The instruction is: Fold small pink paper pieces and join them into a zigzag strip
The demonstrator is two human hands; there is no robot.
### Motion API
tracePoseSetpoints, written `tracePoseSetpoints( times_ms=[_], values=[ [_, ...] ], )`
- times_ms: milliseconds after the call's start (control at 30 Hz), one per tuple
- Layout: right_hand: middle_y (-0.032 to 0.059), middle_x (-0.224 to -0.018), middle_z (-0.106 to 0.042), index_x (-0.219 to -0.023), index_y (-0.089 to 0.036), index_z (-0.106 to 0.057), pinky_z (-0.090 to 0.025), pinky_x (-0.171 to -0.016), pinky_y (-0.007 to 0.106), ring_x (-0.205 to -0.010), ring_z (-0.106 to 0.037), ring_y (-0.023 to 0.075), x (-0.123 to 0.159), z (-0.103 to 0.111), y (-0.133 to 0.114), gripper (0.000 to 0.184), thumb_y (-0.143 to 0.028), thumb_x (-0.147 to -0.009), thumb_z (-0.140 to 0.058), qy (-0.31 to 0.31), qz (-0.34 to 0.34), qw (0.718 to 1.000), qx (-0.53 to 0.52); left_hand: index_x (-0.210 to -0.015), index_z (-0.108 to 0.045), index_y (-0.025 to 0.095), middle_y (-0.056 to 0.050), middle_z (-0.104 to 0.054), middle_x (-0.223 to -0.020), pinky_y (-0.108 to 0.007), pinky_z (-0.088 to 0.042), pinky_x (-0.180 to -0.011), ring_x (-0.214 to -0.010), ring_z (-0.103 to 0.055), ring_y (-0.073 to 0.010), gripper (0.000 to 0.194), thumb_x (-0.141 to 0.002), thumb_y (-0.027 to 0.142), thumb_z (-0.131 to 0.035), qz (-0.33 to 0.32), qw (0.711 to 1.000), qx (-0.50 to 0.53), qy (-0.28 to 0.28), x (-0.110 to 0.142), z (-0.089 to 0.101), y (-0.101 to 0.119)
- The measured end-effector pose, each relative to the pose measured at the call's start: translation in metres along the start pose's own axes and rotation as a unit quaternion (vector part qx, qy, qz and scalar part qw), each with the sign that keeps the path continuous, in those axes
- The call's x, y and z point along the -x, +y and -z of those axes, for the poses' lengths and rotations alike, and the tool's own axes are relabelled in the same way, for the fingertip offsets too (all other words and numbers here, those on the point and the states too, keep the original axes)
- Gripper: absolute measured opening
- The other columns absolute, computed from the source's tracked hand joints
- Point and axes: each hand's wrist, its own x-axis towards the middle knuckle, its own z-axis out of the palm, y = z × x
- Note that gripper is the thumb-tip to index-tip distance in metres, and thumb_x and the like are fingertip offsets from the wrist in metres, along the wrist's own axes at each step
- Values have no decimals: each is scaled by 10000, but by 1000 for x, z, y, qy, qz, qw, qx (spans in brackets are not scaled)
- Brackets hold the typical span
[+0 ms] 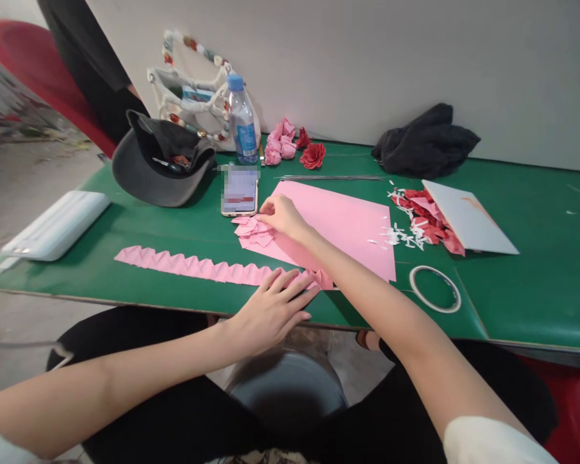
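A long pleated strip of pink paper [188,265] runs along the front of the green table. My left hand [268,312] lies on its right end, fingers spread and pressing lightly down. Beyond it, my right hand [285,216] reaches over a small pile of cut pink paper pieces [252,230], its thumb and fingers pinched together at the pile's upper edge. The pile rests partly on a large pink paper sheet [348,222], just below a phone [240,191]. My right forearm crosses above the sheet and hides some of it.
Behind stand a water bottle [243,125], a beaded bag [188,90], a cap [164,158] and crumpled paper flowers [290,145]. To the right are a tape roll [435,289], paper scraps [430,222], a white board [473,219] and dark cloth [423,142].
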Motion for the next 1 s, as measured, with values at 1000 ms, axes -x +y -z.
tracePoseSetpoints(
  times_ms=[1000],
  values=[
    [59, -921, -672, -938, -167, -646, -493, -692, 294, -752, -611, 146, 90, 109, 13, 186, -162, -767, -573, -12, 2, 998, -65, -1281, -478, 162, -110, -524, -1338, -475, -302, -1037, -1242, -436, -272, 351, -960, 198, -340, -24, 999, -5, 30, 0, 8, -5]
  ],
)
